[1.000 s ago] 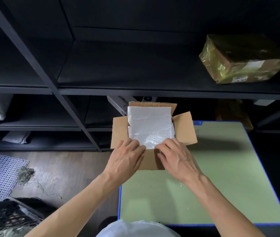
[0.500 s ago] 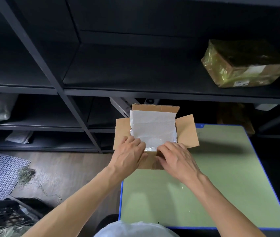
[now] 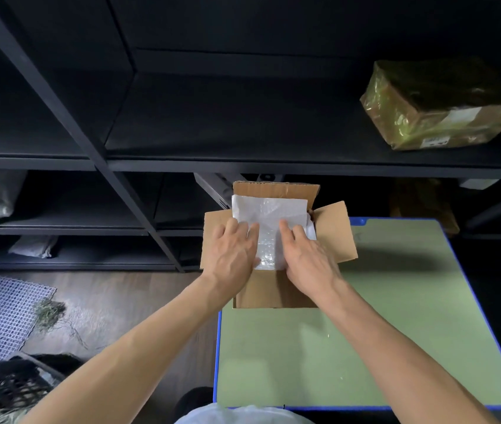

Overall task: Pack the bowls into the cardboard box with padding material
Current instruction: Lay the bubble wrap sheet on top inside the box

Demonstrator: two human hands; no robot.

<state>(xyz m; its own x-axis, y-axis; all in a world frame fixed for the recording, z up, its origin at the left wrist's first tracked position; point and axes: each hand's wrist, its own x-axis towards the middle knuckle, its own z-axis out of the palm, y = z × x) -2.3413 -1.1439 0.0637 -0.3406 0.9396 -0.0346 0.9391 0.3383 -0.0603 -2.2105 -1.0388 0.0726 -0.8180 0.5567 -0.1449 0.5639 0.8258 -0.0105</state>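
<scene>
An open cardboard box (image 3: 333, 234) stands at the far left corner of the green table (image 3: 365, 332), its flaps spread outward. White bubble-wrap padding (image 3: 269, 214) fills the box's opening and hides whatever lies beneath; no bowls show. My left hand (image 3: 232, 249) lies flat on the padding's left side, fingers straight. My right hand (image 3: 307, 255) presses on the padding's right side, its fingers extended too.
Dark metal shelving (image 3: 243, 160) rises right behind the box. A parcel wrapped in yellowish plastic (image 3: 438, 108) sits on the upper right shelf. On the floor to the left are a white mesh mat (image 3: 1, 316) and a black crate (image 3: 7, 390).
Both hands slid forward from the padding's near edge onto its top, and now press it down into the box. The camera view shifted slightly.
</scene>
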